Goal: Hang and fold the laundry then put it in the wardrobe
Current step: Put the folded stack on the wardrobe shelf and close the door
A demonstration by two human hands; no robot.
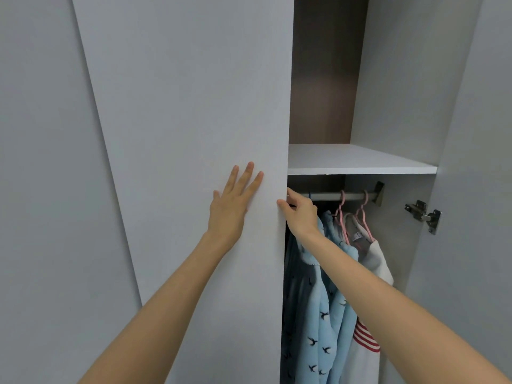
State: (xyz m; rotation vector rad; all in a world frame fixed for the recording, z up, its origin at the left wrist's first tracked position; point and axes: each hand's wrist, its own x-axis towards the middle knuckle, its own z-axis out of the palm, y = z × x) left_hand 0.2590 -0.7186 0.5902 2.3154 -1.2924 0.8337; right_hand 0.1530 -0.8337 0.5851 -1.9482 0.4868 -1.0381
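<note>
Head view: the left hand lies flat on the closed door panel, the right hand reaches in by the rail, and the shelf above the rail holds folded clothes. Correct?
Not quite. In the head view the shelf above the rail is bare; no folded clothes lie on it. The rest holds: the left hand lies flat on the door panel, and the right hand reaches in by the rail.

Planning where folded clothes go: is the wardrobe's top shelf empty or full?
Empty as far as visible: the shelf shows only bare white board; the door hides its left part.
</note>
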